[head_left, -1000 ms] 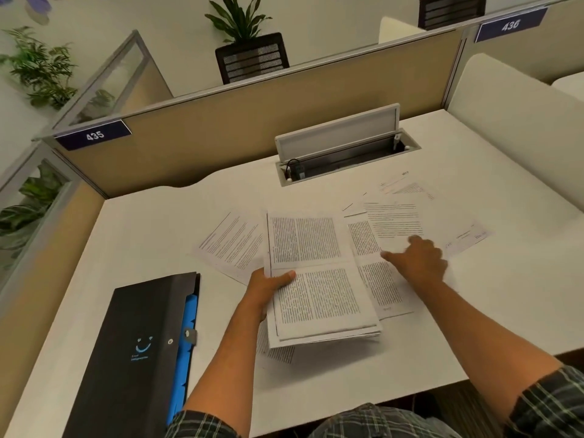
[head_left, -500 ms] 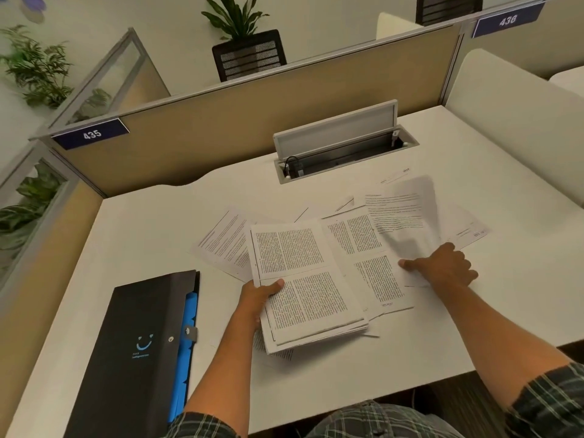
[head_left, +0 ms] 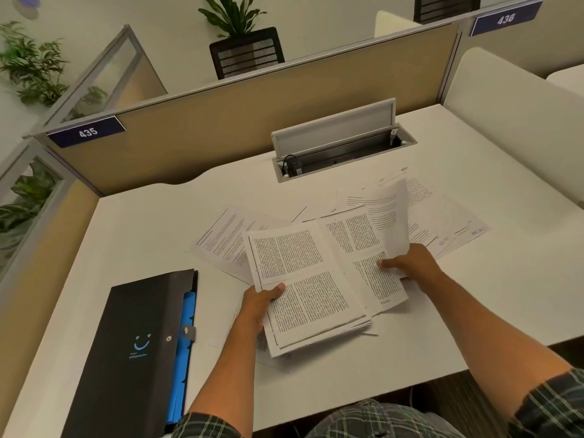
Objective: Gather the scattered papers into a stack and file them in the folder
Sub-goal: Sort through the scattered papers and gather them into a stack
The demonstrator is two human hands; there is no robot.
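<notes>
While the left hand (head_left: 257, 306) clasps a thick stack of printed white papers (head_left: 308, 290) by its left edge, thumb on top, the right hand (head_left: 410, 263) pinches one curling printed sheet (head_left: 387, 213) lifted off the white counter (head_left: 505, 295). More loose sheets (head_left: 442, 213) lie scattered beyond. A closed black folder with blue dividers (head_left: 136, 352) rests left of the stack.

Two bare forearms in frame, left hand (head_left: 257, 306) and right hand (head_left: 410, 263) uncovered: no gloves, rings or watch visible. Short plaid sleeves, dark green-grey with pale crossing lines, cut off at 7 and 4 o'clock. Same plaid fabric across the lap at 6 o'clock.
</notes>
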